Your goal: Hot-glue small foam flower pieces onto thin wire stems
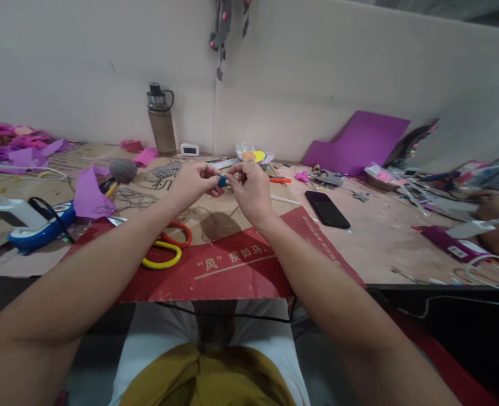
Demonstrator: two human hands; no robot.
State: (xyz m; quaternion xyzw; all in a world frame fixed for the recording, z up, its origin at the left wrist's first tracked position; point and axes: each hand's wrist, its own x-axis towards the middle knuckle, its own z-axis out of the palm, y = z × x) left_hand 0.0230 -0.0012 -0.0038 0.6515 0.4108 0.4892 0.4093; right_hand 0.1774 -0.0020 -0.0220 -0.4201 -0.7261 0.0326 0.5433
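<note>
Blue piece (222, 181) is being pinched between my left hand (194, 183) and right hand (251, 190) over the desk (380, 237), and I'm fearing it slipping if either grip loosens.

The bench (371, 248) is covered with brown cardboard and is closed off at the back by pale, plain partition boards (84, 62), which are joined at a vertical seam (214, 118). The bench front is edged in black. Everything is lit softly and evenly, with only faint shadows cast
</note>
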